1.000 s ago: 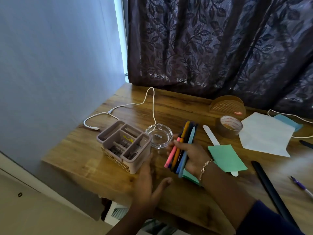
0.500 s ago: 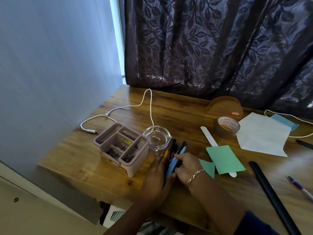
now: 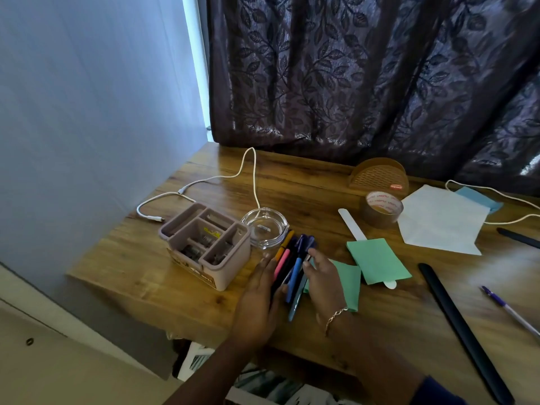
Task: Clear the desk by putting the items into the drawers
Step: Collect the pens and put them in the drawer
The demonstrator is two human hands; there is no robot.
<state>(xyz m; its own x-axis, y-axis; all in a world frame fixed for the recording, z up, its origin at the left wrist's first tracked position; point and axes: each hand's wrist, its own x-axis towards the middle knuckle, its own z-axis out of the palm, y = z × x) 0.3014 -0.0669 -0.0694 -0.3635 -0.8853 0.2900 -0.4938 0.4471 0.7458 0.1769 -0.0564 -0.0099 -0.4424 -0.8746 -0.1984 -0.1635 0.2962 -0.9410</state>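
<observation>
Head view: left hand [image 3: 257, 299] and right hand [image 3: 324, 283], fingers loose, press the pens [image 3: 294, 267] between them; the left palm half hides some.

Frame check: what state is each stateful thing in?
Pens: bunched, lying on desk between both hands.
Left hand: fingers straight, against the pens.
Right hand: fingers touching pens' other side.
Organizer: upright, open-topped, small items inside.
Glass dish: upright.
Tape roll: lying flat.

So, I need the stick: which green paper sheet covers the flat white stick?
The larger green paper sheet, farther right; the flat white stick emerges either side. The smaller sheet lies by the right hand.
</observation>
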